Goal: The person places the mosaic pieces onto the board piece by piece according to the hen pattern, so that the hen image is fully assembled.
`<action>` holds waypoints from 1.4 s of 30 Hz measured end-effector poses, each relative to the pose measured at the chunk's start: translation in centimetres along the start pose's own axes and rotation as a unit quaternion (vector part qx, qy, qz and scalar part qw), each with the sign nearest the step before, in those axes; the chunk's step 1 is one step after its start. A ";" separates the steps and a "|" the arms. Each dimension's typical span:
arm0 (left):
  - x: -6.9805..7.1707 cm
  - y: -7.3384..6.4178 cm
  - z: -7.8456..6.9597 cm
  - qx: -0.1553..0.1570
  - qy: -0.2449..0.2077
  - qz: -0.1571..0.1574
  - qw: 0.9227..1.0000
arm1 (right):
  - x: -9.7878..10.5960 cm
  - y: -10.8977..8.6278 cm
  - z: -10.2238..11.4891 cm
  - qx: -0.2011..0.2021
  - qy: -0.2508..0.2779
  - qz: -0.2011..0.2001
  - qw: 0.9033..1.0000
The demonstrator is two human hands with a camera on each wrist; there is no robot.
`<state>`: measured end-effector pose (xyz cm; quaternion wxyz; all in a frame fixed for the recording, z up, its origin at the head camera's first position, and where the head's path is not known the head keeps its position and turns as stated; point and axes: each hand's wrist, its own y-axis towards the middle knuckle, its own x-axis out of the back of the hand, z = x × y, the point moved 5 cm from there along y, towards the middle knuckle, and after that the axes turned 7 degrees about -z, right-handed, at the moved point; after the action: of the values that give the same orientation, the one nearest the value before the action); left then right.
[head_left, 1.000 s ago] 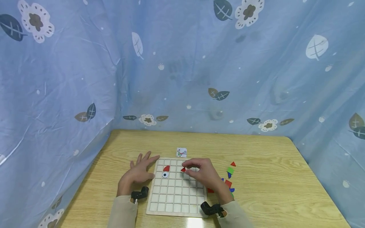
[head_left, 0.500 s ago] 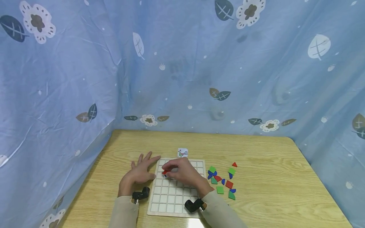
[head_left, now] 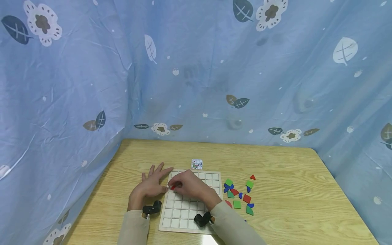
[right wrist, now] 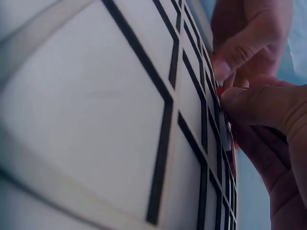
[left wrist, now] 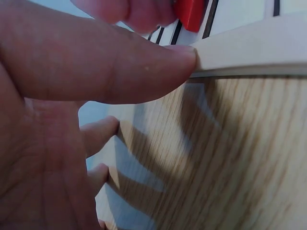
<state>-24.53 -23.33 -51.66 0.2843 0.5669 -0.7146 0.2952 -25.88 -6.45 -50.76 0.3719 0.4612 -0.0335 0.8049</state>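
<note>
A pale wooden grid board (head_left: 179, 213) lies on the table before me. Over its upper left cells, my right hand (head_left: 191, 185) pinches a small red triangle (head_left: 173, 187) between thumb and fingertips, close to the left rim. The same red triangle (left wrist: 191, 14) shows at the top of the left wrist view. My left hand (head_left: 150, 185) rests with spread fingers on the table left of the board, its thumb touching the board's edge (left wrist: 249, 50). The right hand covers the round eye tile and most of the red quarter-circle in the head view.
A small printed card (head_left: 197, 164) lies behind the board. Loose pieces are scattered right of it, among them a green square (head_left: 237, 204), a red square (head_left: 246, 198), a dark green quarter-circle (head_left: 249, 210) and another red triangle (head_left: 252, 177). A blue patterned curtain (head_left: 199, 85) hangs behind the table.
My right hand has carried the red triangle leftward across the board, from the upper middle to the left rim. More loose pieces now show at the right. The left hand stays in place.
</note>
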 end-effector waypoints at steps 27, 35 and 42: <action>0.0 -0.1 0.1 0.002 -0.007 0.004 1.000 | -0.1 0.5 0.3 0.008 -0.009 -0.007 1.000; 0.0 -0.1 0.1 -0.002 -0.004 0.000 1.000 | 0.0 0.4 0.5 0.018 -0.013 -0.016 1.000; 0.1 -0.2 0.0 0.004 -0.008 0.001 1.000 | 0.0 0.4 0.3 0.006 -0.005 -0.020 1.000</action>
<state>-24.41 -23.46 -51.57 0.2762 0.5698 -0.7158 0.2943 -25.93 -6.82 -50.48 0.3848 0.4681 -0.0219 0.7952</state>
